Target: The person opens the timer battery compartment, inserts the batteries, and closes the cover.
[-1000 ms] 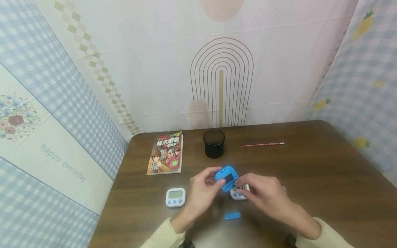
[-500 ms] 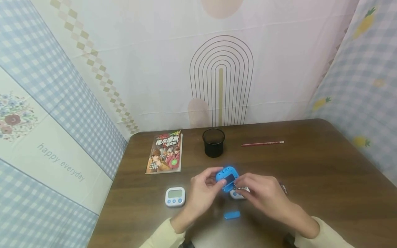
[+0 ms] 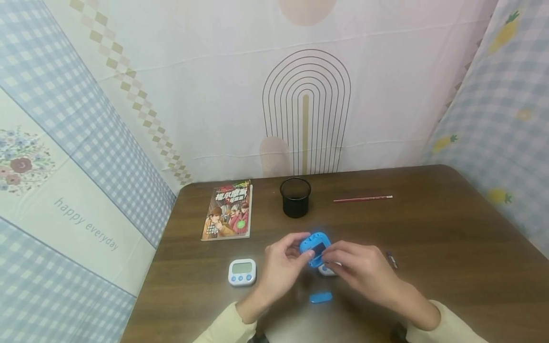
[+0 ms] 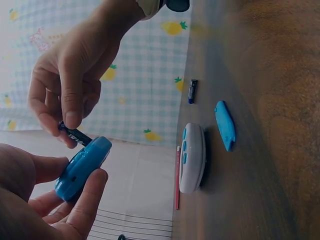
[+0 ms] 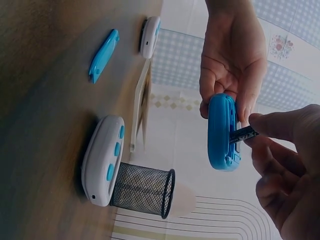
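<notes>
My left hand [image 3: 280, 264] holds a blue digital timer [image 3: 309, 244] by its edges, its back with the open battery compartment turned up. Between thumb and fingers, my right hand [image 3: 364, 267] pinches a small dark cylindrical battery [image 5: 243, 134]. In the right wrist view the battery's far end meets the open back of the timer at a slant. The left wrist view shows the same battery [image 4: 77, 135] tilted against the timer's upper end. A loose blue battery cover [image 3: 320, 297] lies on the table below the hands.
One white timer [image 3: 242, 272] lies left of the hands; another white timer [image 3: 327, 270] is partly hidden beneath them. A second battery [image 3: 392, 260] rests to the right. Farther back are a book [image 3: 227, 210], a black mesh pen holder [image 3: 295, 200] and a red pencil [image 3: 362, 198].
My right hand has shifted slightly down and left, bringing the battery against the blue timer; its fingers now cover more of the compartment. The left hand keeps its hold, the timer sitting marginally lower.
</notes>
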`<state>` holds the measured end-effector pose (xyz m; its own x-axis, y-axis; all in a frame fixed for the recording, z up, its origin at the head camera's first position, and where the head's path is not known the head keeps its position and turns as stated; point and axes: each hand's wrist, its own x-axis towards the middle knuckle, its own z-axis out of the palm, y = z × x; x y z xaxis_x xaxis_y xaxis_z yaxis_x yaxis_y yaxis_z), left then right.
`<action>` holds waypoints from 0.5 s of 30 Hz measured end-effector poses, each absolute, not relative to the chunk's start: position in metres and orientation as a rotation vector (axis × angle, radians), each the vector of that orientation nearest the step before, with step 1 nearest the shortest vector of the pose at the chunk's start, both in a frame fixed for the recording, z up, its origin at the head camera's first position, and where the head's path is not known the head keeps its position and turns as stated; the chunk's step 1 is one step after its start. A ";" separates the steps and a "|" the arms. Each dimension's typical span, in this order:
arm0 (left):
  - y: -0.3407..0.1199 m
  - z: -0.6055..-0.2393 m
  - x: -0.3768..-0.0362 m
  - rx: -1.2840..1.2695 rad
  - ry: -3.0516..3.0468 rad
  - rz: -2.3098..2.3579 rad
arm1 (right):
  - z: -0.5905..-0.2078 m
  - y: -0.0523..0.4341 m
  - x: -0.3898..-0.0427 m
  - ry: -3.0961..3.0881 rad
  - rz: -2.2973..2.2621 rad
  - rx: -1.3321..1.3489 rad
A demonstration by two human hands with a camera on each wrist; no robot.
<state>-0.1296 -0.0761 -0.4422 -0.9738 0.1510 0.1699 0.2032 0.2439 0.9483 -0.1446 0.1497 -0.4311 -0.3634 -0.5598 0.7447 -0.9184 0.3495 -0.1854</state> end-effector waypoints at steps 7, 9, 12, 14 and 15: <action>-0.075 -0.443 -0.129 -0.355 -2.448 -1.863 | -0.434 0.149 -0.143 -2.059 0.854 1.334; -0.075 -0.443 -0.128 -0.366 -2.451 -1.863 | -0.436 0.148 -0.143 -2.059 0.855 1.342; -0.075 -0.444 -0.128 -0.375 -2.462 -1.868 | -0.438 0.147 -0.142 -2.056 0.859 1.351; -0.075 -0.444 -0.128 -0.373 -2.470 -1.874 | -0.439 0.146 -0.142 -2.060 0.859 1.350; -0.075 -0.444 -0.128 -0.376 -2.471 -1.872 | -0.439 0.146 -0.142 -2.061 0.862 1.351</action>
